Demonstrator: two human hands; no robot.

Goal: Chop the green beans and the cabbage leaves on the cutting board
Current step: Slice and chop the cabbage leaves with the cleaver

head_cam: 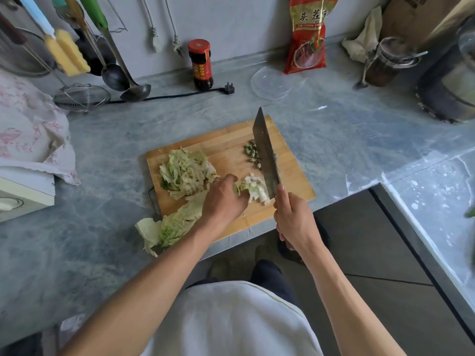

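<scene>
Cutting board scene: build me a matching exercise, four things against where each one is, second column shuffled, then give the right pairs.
Things:
1. cleaver
2. chopped green beans
3. sauce jar
4. clear lid

Places:
A. flat on the counter beside the red packet
B. upright near the wall, behind the cutting board
C. gripped by the right hand
D. far part of the board, left of the blade

Pairs: 1-C, 2-D, 3-B, 4-A

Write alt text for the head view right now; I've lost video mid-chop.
On a wooden cutting board, the right hand holds a cleaver raised over cabbage that the left hand steadies. Chopped green beans lie at the board's far side, a shredded cabbage pile at its left, and whole cabbage leaves overhang its near edge.
</scene>
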